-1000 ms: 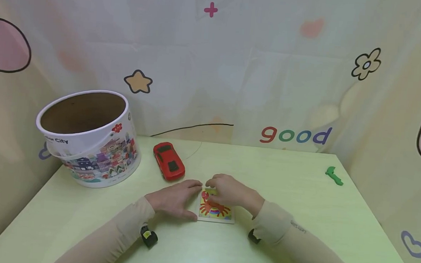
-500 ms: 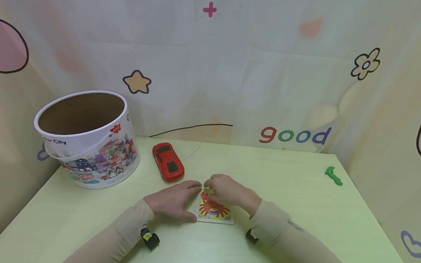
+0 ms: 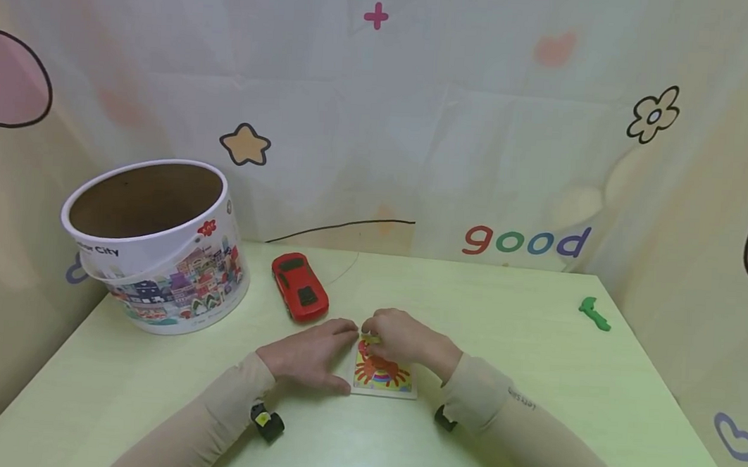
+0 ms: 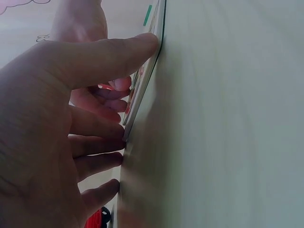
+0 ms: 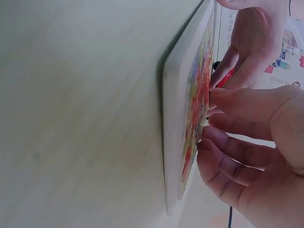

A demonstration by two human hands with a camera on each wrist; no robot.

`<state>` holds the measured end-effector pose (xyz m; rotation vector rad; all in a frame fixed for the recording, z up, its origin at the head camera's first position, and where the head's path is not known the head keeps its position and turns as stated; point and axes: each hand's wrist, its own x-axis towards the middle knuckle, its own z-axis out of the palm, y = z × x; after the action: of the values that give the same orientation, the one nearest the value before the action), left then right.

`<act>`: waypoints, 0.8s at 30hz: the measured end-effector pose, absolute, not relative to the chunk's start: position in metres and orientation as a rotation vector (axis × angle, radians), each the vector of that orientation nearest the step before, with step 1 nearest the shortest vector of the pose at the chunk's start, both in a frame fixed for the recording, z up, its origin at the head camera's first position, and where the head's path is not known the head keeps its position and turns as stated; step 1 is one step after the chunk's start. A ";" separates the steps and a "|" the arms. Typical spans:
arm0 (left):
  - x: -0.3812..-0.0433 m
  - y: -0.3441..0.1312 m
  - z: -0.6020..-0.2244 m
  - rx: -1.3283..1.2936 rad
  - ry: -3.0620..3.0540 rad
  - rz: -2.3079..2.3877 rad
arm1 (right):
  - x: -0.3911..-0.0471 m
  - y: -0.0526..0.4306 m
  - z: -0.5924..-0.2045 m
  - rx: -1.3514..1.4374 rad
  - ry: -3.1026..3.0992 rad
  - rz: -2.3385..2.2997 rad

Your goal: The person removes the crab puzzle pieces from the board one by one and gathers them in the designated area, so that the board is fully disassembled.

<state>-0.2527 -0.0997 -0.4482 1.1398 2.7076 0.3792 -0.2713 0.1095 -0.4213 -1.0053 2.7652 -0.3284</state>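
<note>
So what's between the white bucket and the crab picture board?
The left hand, at the left edge of the crab picture board; the red car is just beyond that hand, farther from the camera. The head view shows both.

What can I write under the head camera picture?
Left hand touching a crab board, right hand over it, red car behind.

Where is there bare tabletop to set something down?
Bare tabletop lies between the right hand and green toy piece, between the right sleeve and left sleeve, and between the bucket and left sleeve. Crowded: around the crab puzzle, where the right hand and left hand are, with the red toy car just beyond.
</note>
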 end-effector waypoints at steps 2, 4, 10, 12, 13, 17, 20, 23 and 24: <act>-0.252 -0.100 -0.448 1.135 2.706 0.378 | -0.271 0.109 -0.422 -1.008 2.761 -0.325; -0.253 -0.100 -0.449 1.136 2.708 0.373 | -0.272 0.109 -0.423 -1.014 2.760 -0.325; -0.253 -0.099 -0.450 1.141 2.711 0.366 | -0.274 0.108 -0.425 -1.009 2.770 -0.295; -0.254 -0.098 -0.450 1.135 2.708 0.367 | -0.275 0.108 -0.426 -0.998 2.772 -0.290; -0.254 -0.098 -0.450 1.133 2.707 0.369 | -0.275 0.107 -0.427 -0.993 2.772 -0.292; -0.254 -0.099 -0.452 1.129 2.709 0.373 | -0.275 0.106 -0.425 -0.995 2.766 -0.319; -0.254 -0.099 -0.452 1.130 2.709 0.376 | -0.274 0.104 -0.424 -0.996 2.763 -0.333; -0.253 -0.099 -0.451 1.126 2.708 0.380 | -0.275 0.103 -0.424 -0.976 2.767 -0.337; -0.253 -0.099 -0.451 1.125 2.708 0.379 | -0.275 0.103 -0.424 -0.967 2.767 -0.337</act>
<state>-0.2534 -0.0991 -0.4511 1.1253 2.7082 0.3788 -0.2748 0.1028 -0.4244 -0.9668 2.7671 -0.3374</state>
